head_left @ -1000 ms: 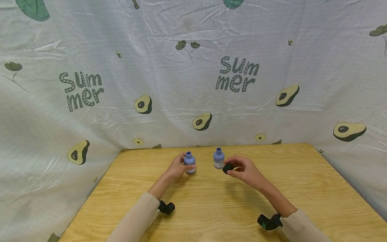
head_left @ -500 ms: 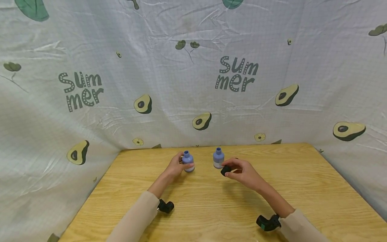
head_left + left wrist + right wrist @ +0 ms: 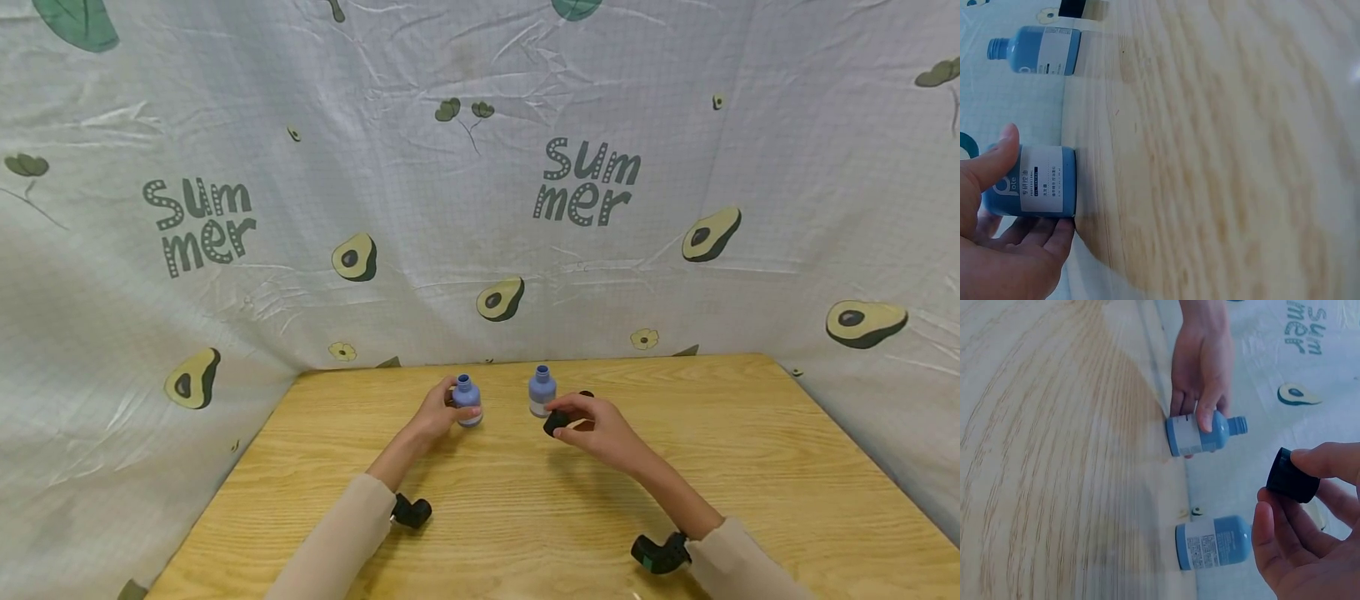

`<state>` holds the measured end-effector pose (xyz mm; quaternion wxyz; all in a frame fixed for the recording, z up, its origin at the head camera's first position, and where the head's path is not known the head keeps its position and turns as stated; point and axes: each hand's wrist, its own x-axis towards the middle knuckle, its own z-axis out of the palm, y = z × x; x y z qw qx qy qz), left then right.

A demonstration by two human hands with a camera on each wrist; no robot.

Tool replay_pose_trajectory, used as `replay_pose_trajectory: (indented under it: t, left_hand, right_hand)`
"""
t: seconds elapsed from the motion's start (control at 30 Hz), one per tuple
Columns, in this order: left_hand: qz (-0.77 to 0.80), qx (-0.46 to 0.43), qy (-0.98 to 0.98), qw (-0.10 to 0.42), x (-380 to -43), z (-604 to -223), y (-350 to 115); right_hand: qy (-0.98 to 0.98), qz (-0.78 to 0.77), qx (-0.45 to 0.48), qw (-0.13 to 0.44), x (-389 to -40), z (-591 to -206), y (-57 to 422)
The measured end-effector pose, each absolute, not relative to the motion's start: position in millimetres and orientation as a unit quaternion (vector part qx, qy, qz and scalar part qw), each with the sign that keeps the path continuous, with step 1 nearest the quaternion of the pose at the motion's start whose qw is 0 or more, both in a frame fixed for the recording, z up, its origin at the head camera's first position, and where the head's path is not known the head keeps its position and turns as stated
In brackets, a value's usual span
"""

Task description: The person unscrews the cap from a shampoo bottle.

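My left hand (image 3: 435, 414) grips a blue bottle (image 3: 467, 398) with an open, uncapped neck, upright on the wooden table. In the left wrist view, the thumb lies on one side of this labelled bottle (image 3: 1041, 181) and fingers on the other. A second blue uncapped bottle (image 3: 542, 392) stands to its right. Just in front of that one, my right hand (image 3: 603, 429) pinches a black cap (image 3: 556, 422) above the table. The right wrist view shows the cap (image 3: 1291, 478) between thumb and fingers, its neck end not clearly visible.
Behind the right hand, a small black object (image 3: 587, 393) partly shows on the table (image 3: 480, 517); the left wrist view has a black object (image 3: 1072, 7) at its top edge. A printed sheet (image 3: 420, 217) hangs along the table's back and sides.
The right hand has moved a little left with the cap, uncovering part of the small black object behind it. The left hand and its bottle have shifted slightly left.
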<state>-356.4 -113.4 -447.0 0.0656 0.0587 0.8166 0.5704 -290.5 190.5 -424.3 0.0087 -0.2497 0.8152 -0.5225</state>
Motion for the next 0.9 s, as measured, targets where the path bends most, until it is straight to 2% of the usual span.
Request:
replay_pose_trajectory:
  t: [0.23,0.67,0.9]
  left_hand:
    - [0.566,0.060,0.819,0.070,-360.3,-445.2,-116.4]
    - [0.566,0.055,0.819,0.078,-362.3,-441.9,-118.9]
    - [0.572,0.054,0.815,0.080,-363.2,-441.9,-120.8]
  right_hand:
    - [0.832,-0.508,-0.223,-0.016,-295.7,-424.9,177.5]
    - [0.836,-0.509,-0.205,-0.023,-312.8,-424.0,142.6]
    - [0.844,-0.509,-0.161,-0.044,-322.6,-431.6,119.9]
